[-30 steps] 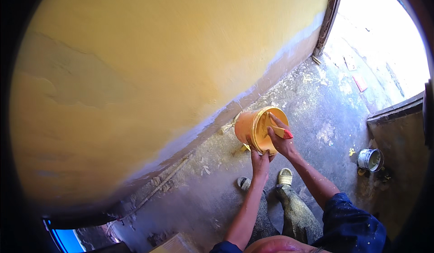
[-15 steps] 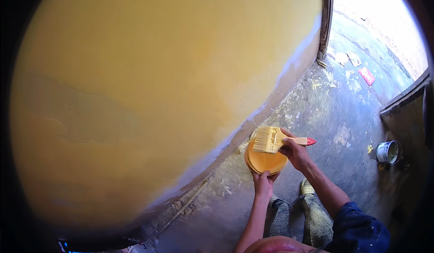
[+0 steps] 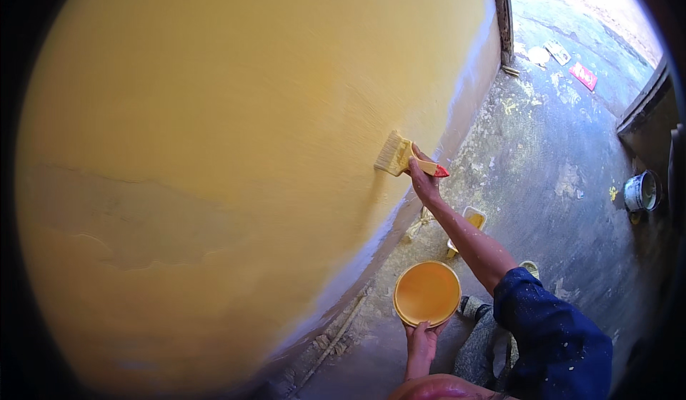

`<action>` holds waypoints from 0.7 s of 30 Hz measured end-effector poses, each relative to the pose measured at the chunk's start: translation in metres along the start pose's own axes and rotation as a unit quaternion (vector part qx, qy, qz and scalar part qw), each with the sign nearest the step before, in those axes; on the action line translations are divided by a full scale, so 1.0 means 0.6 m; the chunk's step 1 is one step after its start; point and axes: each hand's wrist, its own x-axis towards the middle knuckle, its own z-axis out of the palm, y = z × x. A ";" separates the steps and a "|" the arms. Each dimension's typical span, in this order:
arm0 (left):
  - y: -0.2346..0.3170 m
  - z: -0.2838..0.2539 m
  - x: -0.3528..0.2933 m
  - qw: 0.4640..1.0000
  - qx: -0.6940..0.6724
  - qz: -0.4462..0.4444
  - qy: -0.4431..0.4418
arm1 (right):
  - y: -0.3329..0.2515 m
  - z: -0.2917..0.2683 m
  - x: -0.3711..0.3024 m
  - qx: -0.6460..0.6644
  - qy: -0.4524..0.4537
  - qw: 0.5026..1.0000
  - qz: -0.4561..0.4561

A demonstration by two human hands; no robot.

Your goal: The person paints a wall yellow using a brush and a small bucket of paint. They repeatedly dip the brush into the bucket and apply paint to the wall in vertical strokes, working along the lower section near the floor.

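Note:
A wide paintbrush (image 3: 394, 154) with a pale wooden handle and red tip is gripped in my right hand (image 3: 423, 178). Its bristles are at the yellow wall (image 3: 236, 114), low and near the unpainted lower strip; whether they press on it is hard to tell. My left hand (image 3: 423, 333) holds a round container of yellow-orange paint (image 3: 427, 294) by its near rim, thumb on the edge and fingers underneath. My right arm reaches out past the container toward the wall.
Behind my right forearm, a small tray with yellow paint (image 3: 475, 219) sits on the paint-spattered floor (image 3: 532, 164). A bucket (image 3: 642, 190) stands at the right. By the doorway lie a red packet (image 3: 583, 77) and a white round piece (image 3: 538, 55). A thin rod (image 3: 332, 346) lies along the wall's foot.
My right hand has carried the brush from over the container up and left to the wall. The container in my left hand now sits lower in view, its paint uncovered. The floor tray has come into sight.

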 end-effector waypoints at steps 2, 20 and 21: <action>-0.011 -0.041 -0.016 1.000 -0.003 0.009 0.002 | 0.064 -0.062 0.001 -0.105 0.043 0.994 0.006; -0.050 -0.072 -0.088 0.995 -0.067 0.055 0.051 | -0.027 0.036 0.006 -0.095 0.006 0.987 -0.132; -0.053 -0.071 -0.089 0.995 -0.067 0.053 0.053 | 0.005 -0.004 -0.004 -0.149 0.036 0.986 -0.059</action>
